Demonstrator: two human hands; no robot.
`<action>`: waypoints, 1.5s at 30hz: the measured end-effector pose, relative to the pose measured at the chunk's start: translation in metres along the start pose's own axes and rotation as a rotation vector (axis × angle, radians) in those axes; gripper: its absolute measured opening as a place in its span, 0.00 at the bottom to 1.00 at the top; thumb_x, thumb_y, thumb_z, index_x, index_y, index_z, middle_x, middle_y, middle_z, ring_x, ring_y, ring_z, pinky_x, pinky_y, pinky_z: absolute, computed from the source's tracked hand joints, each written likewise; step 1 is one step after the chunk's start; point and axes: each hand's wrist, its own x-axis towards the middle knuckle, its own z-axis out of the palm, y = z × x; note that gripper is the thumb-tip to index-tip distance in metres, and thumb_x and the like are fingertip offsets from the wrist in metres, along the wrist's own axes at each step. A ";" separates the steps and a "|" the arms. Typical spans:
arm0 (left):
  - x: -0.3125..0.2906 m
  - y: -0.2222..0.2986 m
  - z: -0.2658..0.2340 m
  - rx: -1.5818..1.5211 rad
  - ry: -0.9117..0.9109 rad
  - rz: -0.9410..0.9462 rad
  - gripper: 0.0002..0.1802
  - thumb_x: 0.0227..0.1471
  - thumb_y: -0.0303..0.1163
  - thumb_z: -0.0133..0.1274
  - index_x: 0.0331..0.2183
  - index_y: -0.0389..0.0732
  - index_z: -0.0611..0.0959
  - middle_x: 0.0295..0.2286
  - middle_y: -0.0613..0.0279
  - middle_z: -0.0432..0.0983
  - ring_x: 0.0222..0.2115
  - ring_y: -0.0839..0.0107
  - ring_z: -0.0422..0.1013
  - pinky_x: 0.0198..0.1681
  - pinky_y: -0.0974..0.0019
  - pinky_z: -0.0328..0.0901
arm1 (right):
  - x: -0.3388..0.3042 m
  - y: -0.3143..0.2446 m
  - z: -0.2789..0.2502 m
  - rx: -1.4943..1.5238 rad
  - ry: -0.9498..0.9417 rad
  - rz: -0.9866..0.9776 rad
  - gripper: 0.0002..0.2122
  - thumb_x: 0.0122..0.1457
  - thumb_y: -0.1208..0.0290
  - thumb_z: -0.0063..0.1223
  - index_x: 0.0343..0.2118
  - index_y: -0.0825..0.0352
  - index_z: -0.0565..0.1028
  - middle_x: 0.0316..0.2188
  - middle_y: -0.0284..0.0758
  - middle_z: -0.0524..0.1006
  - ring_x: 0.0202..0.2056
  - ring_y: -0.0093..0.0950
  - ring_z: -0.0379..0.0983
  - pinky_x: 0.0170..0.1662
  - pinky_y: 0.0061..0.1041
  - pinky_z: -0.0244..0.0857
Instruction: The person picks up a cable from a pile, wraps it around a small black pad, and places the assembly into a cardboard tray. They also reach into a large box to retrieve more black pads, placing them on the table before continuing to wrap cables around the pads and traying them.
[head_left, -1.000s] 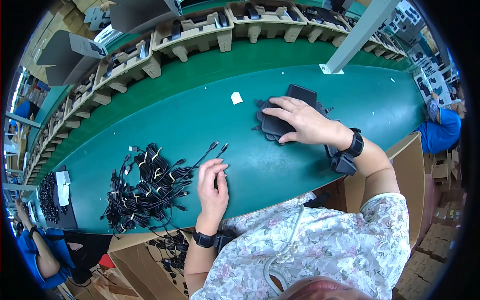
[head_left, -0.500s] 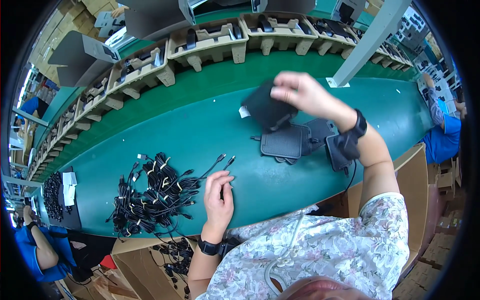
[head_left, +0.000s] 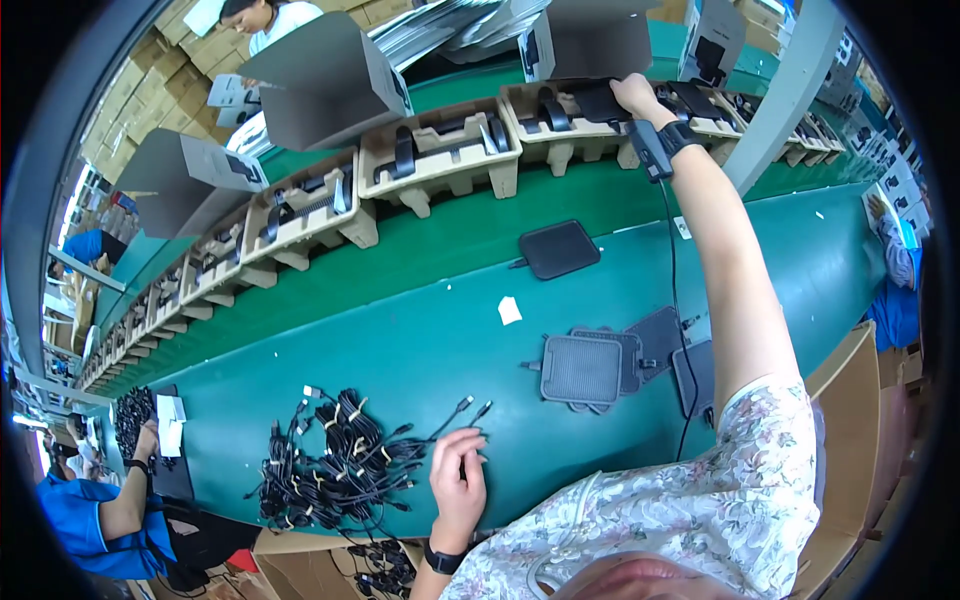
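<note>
My right hand reaches to the far side, its fingers on a flat black pad at a moulded tan tray. Strapped near that wrist is a dark box with a cable hanging down. My left hand rests on the green table, fingers loosely bent and apart, with nothing seen in it. Beside it lies a heap of bundled black cables, with loose plug ends by the fingertips. A ribbed grey pad tops a small stack near my right arm. Another black pad lies alone farther away.
More tan trays run in a curved row along the green belt. Open grey boxes stand behind them. A post rises at the right. A white slip lies mid-table. Co-workers in blue sit at both sides; cardboard boxes stand below the edge.
My right hand has gone from over the table to the far tray with a black pad. A separate black pad now lies at the belt's edge. The view has shifted; my left hand stays beside the cables.
</note>
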 end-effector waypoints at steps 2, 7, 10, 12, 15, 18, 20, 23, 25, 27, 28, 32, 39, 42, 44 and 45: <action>0.000 -0.001 0.000 -0.023 0.000 -0.025 0.07 0.50 0.16 0.43 0.31 0.33 0.76 0.36 0.52 0.71 0.27 0.70 0.71 0.27 0.73 0.69 | 0.020 0.003 0.007 -0.058 0.059 0.036 0.18 0.55 0.60 0.46 0.34 0.74 0.75 0.37 0.53 0.73 0.43 0.49 0.68 0.45 0.39 0.62; 0.000 -0.005 -0.006 -0.041 -0.020 -0.062 0.07 0.51 0.16 0.43 0.31 0.32 0.76 0.36 0.52 0.71 0.28 0.70 0.71 0.27 0.73 0.70 | 0.042 0.007 0.012 0.200 0.374 -0.028 0.17 0.58 0.60 0.44 0.34 0.72 0.75 0.31 0.51 0.75 0.37 0.49 0.71 0.40 0.37 0.64; 0.000 -0.007 -0.007 -0.060 -0.003 -0.084 0.07 0.51 0.15 0.43 0.31 0.32 0.76 0.36 0.52 0.71 0.28 0.71 0.71 0.27 0.74 0.70 | 0.039 0.001 0.006 0.151 0.237 -0.081 0.16 0.58 0.61 0.44 0.35 0.71 0.75 0.32 0.50 0.76 0.37 0.49 0.71 0.40 0.37 0.63; 0.001 -0.008 -0.007 -0.060 -0.007 -0.081 0.07 0.51 0.15 0.43 0.31 0.32 0.76 0.36 0.52 0.71 0.28 0.72 0.71 0.27 0.75 0.69 | 0.031 0.004 0.006 0.250 0.265 -0.089 0.15 0.56 0.62 0.45 0.36 0.71 0.75 0.35 0.51 0.75 0.40 0.49 0.70 0.43 0.37 0.63; 0.003 -0.010 -0.010 -0.055 -0.005 -0.055 0.08 0.51 0.15 0.42 0.30 0.32 0.76 0.35 0.53 0.71 0.29 0.73 0.70 0.27 0.76 0.68 | 0.024 0.006 -0.002 0.313 0.289 -0.131 0.15 0.56 0.62 0.46 0.37 0.71 0.74 0.36 0.52 0.74 0.41 0.48 0.69 0.43 0.38 0.63; 0.000 -0.014 -0.011 -0.059 -0.010 -0.068 0.08 0.51 0.15 0.42 0.30 0.32 0.76 0.35 0.53 0.71 0.29 0.74 0.70 0.27 0.76 0.68 | 0.010 0.001 -0.006 0.254 0.254 -0.196 0.16 0.57 0.62 0.46 0.38 0.71 0.73 0.36 0.51 0.74 0.41 0.48 0.69 0.42 0.37 0.63; -0.001 -0.014 -0.012 -0.063 0.000 -0.065 0.08 0.51 0.15 0.42 0.30 0.32 0.76 0.35 0.53 0.71 0.29 0.74 0.70 0.27 0.76 0.68 | 0.000 -0.009 -0.005 0.197 0.239 -0.220 0.16 0.57 0.62 0.46 0.38 0.72 0.73 0.36 0.51 0.75 0.40 0.48 0.70 0.41 0.37 0.63; -0.002 -0.013 -0.016 -0.068 0.022 -0.065 0.08 0.51 0.15 0.42 0.30 0.32 0.76 0.35 0.53 0.71 0.29 0.74 0.70 0.27 0.76 0.68 | -0.029 -0.018 -0.007 0.072 0.201 -0.167 0.16 0.57 0.61 0.45 0.39 0.71 0.72 0.36 0.50 0.75 0.40 0.47 0.70 0.41 0.37 0.63; 0.000 -0.014 -0.015 -0.083 0.008 -0.060 0.08 0.51 0.15 0.42 0.30 0.32 0.76 0.35 0.53 0.71 0.29 0.74 0.70 0.27 0.76 0.68 | -0.040 -0.021 -0.012 -0.116 0.161 -0.076 0.15 0.58 0.61 0.45 0.39 0.70 0.72 0.37 0.50 0.74 0.41 0.45 0.70 0.42 0.38 0.64; -0.001 -0.012 -0.017 -0.082 0.009 -0.061 0.08 0.51 0.15 0.42 0.30 0.32 0.76 0.36 0.53 0.71 0.29 0.74 0.70 0.26 0.76 0.68 | -0.042 -0.015 -0.011 -0.222 0.145 -0.130 0.14 0.58 0.62 0.45 0.38 0.69 0.72 0.36 0.49 0.74 0.40 0.45 0.71 0.41 0.39 0.64; -0.004 -0.011 -0.020 -0.076 0.018 -0.056 0.08 0.51 0.15 0.42 0.30 0.32 0.76 0.35 0.53 0.71 0.29 0.74 0.70 0.26 0.76 0.68 | -0.043 -0.012 -0.007 -0.325 0.130 -0.186 0.13 0.57 0.63 0.45 0.38 0.68 0.72 0.36 0.48 0.74 0.39 0.44 0.71 0.41 0.39 0.64; 0.001 -0.019 -0.020 -0.089 0.020 -0.033 0.08 0.51 0.15 0.42 0.30 0.32 0.76 0.35 0.53 0.71 0.29 0.74 0.70 0.26 0.76 0.68 | -0.057 -0.021 -0.008 -0.590 0.349 -0.465 0.10 0.55 0.66 0.47 0.37 0.64 0.73 0.32 0.44 0.74 0.37 0.41 0.72 0.40 0.39 0.65; -0.002 -0.020 -0.029 -0.040 0.027 -0.001 0.08 0.50 0.15 0.43 0.30 0.33 0.77 0.35 0.54 0.72 0.28 0.74 0.70 0.26 0.75 0.68 | -0.142 -0.128 0.011 -0.164 0.384 -1.048 0.11 0.50 0.73 0.49 0.38 0.57 0.74 0.26 0.34 0.72 0.25 0.33 0.72 0.27 0.30 0.68; -0.006 -0.019 -0.033 -0.060 0.038 0.012 0.08 0.50 0.15 0.43 0.30 0.33 0.77 0.35 0.54 0.72 0.27 0.73 0.70 0.26 0.75 0.68 | -0.186 -0.195 0.018 -0.249 0.343 -1.231 0.15 0.49 0.75 0.48 0.42 0.56 0.73 0.26 0.35 0.73 0.25 0.33 0.73 0.25 0.30 0.67; -0.006 -0.018 -0.037 -0.057 0.039 0.016 0.08 0.50 0.15 0.43 0.30 0.33 0.77 0.35 0.54 0.72 0.27 0.73 0.70 0.26 0.75 0.68 | -0.184 -0.220 0.033 -0.260 0.334 -1.188 0.16 0.49 0.75 0.48 0.43 0.57 0.72 0.25 0.35 0.74 0.25 0.33 0.74 0.25 0.30 0.67; -0.006 -0.017 -0.037 -0.065 0.026 0.011 0.08 0.50 0.15 0.43 0.30 0.33 0.77 0.35 0.54 0.72 0.27 0.73 0.70 0.27 0.75 0.68 | -0.179 -0.230 0.045 -0.282 0.310 -1.137 0.16 0.49 0.75 0.47 0.43 0.57 0.71 0.25 0.36 0.74 0.26 0.33 0.74 0.25 0.30 0.67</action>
